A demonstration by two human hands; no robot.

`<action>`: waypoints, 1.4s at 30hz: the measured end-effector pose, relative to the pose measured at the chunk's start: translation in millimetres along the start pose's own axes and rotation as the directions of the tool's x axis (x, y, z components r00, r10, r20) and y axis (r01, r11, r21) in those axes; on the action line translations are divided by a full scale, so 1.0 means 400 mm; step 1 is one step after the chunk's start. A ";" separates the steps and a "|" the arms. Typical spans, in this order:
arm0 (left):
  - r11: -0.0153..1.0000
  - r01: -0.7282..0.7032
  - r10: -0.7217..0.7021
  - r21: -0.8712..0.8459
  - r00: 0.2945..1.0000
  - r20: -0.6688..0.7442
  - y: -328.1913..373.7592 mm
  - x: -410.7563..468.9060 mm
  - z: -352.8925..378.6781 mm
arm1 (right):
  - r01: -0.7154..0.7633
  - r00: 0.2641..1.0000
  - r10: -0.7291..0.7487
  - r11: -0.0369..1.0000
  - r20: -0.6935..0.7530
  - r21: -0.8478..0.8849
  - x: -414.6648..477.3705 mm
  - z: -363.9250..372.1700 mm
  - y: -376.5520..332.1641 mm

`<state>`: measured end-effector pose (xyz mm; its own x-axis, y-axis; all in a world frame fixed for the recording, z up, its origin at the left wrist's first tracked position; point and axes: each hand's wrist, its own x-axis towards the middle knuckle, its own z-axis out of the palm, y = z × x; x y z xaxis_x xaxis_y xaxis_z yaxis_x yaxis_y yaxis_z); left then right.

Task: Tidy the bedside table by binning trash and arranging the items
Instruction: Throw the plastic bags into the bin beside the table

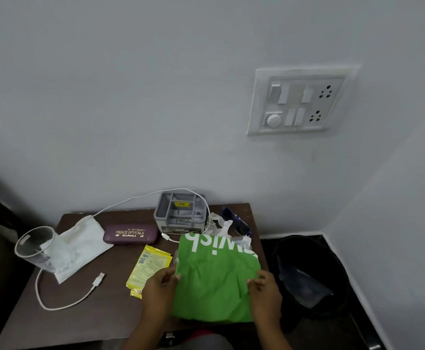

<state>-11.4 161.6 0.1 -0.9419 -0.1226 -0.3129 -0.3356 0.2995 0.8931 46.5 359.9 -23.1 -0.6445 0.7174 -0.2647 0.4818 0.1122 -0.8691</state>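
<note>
A large green plastic bag (215,276) with white lettering lies on the front right of the dark wooden bedside table (100,322). My left hand (159,290) pinches its left edge and my right hand (265,291) pinches its right edge. A yellow wrapper (147,267) lies just left of the bag. Crumpled white plastic (220,224) and blue glasses (238,222) sit behind the bag. A black bin (307,276) with some clear plastic inside stands on the floor to the right of the table.
A maroon spectacle case (130,234), a grey organiser tray (180,213), a white cloth pouch (80,246), a clear glass (36,247) and a white USB cable (62,299) lie on the table. A switchboard (297,101) is on the wall.
</note>
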 end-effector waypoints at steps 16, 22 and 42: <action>0.924 -0.042 0.089 -0.379 0.990 0.106 0.111 -0.063 -0.071 | -0.207 0.906 -0.015 0.856 0.423 0.473 -0.061 -0.123 -0.114; 0.912 -0.030 0.069 -0.409 0.994 0.080 0.106 -0.081 -0.053 | -0.158 0.913 -0.078 0.837 0.400 0.524 -0.083 -0.174 -0.135; 0.991 -0.074 0.119 -0.114 0.878 0.464 0.133 -0.064 0.524 | -0.151 0.943 0.272 0.865 -0.194 0.479 0.138 -0.479 0.084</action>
<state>-8.3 379.1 -12.2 -0.8742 0.3669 -0.3182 -0.2611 0.1975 0.9449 140.8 535.1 13.3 -0.3615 0.8398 -0.4049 0.2295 -0.3408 -0.9117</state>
